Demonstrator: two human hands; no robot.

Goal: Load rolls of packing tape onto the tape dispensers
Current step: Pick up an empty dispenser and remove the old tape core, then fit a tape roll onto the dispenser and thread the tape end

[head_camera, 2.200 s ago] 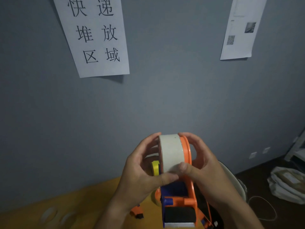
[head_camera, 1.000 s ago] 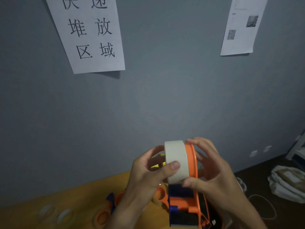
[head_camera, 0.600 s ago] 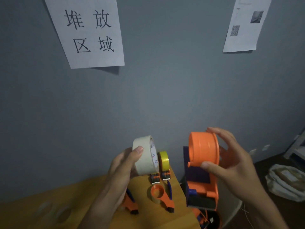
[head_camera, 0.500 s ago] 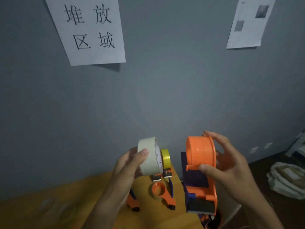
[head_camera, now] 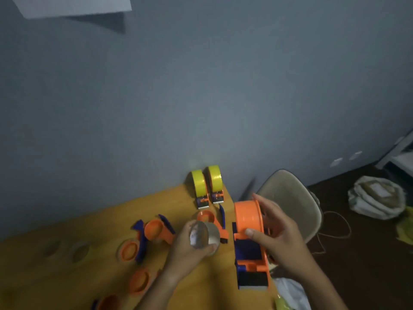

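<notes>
Nearest us, the right hand [head_camera: 277,233] grips the orange tape dispenser [head_camera: 251,245] by its round hub, thumb curled across the front of the drum and fingers wrapped behind it; the dispenser is held up over the right edge of the yellow table [head_camera: 55,271], blue-and-black nose pointing toward us, hub bare. Just left of it, the left hand [head_camera: 190,247] holds the pale tape roll [head_camera: 204,234], fingers curled round its rim, roll blurred by motion so we can't tell which way its core faces; roll and held dispenser are near each other but apart. On the tabletop left of that hand we see several empty orange-and-blue dispensers: one upright-ish [head_camera: 156,230], one lying flat beside it [head_camera: 131,250], two more orange hubs closer to the near edge [head_camera: 139,280], all blurred. Another empty dispenser [head_camera: 212,220] sits just behind the roll. Faint clear rings [head_camera: 78,253] lie farther left, too dim to identify. At the table's far edge against the grey wall [head_camera: 201,97], two loaded dispensers with yellow tape [head_camera: 205,184] stand side by side, touching or nearly so. Right of the table, a beige chair [head_camera: 290,198]; beyond it, on the dark floor, a pale sack [head_camera: 377,198] and a loose cord [head_camera: 335,229].
</notes>
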